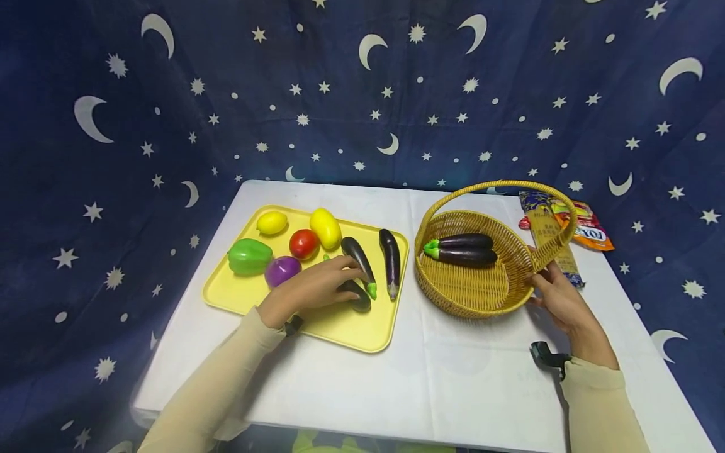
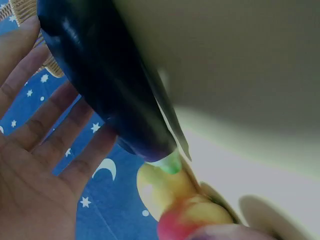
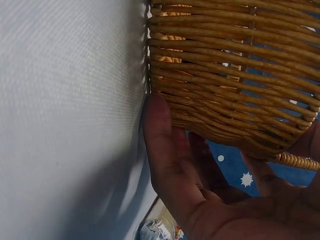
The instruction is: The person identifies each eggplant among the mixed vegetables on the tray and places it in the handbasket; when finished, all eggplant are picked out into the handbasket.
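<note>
My left hand [image 1: 317,283] reaches over a yellow tray [image 1: 340,333], its fingers against a dark eggplant [image 1: 358,299] near the front. In the left wrist view the fingers [image 2: 47,117] are mostly straight and spread along one side of that glossy eggplant [image 2: 100,75]. Two more eggplants lie on the tray: one curved [image 1: 355,255], one straighter [image 1: 391,261]. At the right, my right hand [image 1: 561,299] grips the side of a wicker basket [image 1: 464,289] by the handle's base. Its fingers [image 3: 160,125] press the outer weave from below. Two eggplants [image 1: 467,257] lie side by side in the basket.
The tray also bears a lemon [image 1: 272,223], a yellow oblong fruit [image 1: 325,228], a tomato [image 1: 304,244], a green pepper [image 1: 250,257] and a purple round vegetable [image 1: 282,271]. Behind the basket are a pasta packet [image 1: 546,226] and an orange bag [image 1: 591,234]. A starry curtain [image 1: 340,75] borders the white table [image 1: 425,390].
</note>
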Motion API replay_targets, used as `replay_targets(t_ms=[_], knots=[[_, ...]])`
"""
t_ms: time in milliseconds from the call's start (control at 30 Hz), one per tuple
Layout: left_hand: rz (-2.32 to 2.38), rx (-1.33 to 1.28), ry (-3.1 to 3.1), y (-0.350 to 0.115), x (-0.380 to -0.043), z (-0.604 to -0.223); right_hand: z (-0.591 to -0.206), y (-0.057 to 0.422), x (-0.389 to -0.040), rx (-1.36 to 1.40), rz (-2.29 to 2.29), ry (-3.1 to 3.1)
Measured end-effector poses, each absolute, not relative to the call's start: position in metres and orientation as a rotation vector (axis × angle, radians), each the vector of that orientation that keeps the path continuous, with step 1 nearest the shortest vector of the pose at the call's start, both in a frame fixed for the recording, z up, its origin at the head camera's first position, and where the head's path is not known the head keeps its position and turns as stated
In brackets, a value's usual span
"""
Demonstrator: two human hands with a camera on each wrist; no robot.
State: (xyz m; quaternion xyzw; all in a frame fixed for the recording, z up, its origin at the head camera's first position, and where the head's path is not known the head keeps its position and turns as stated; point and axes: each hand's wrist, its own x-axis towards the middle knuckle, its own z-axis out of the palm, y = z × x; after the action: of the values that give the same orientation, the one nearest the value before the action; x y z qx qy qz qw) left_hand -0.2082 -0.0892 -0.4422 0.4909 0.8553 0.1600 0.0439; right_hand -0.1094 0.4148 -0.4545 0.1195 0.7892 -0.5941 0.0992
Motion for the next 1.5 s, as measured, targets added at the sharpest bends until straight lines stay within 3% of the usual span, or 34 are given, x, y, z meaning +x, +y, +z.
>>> replay_targets(t_ms=[467, 833, 1200, 1500], knots=[[0.352, 1.513, 2.643, -0.112, -0.196, -0.445, -0.448, 0.41, -0.108, 0.371, -1.764, 2.318], [0.388, 1.47, 2.656, -0.104, -0.196, -0.438, -0.45, 0.411, -0.108, 0.387, -1.774, 2.312], [0.685, 1.612, 2.65, -0.047, -0.209, -0.383, -0.451, 0.414, -0.107, 0.361, -1.769, 2.337], [0.497, 1.863, 2.587, 0.026, -0.209, -0.336, -0.454, 0.415, -0.108, 0.334, -1.778, 2.354]])
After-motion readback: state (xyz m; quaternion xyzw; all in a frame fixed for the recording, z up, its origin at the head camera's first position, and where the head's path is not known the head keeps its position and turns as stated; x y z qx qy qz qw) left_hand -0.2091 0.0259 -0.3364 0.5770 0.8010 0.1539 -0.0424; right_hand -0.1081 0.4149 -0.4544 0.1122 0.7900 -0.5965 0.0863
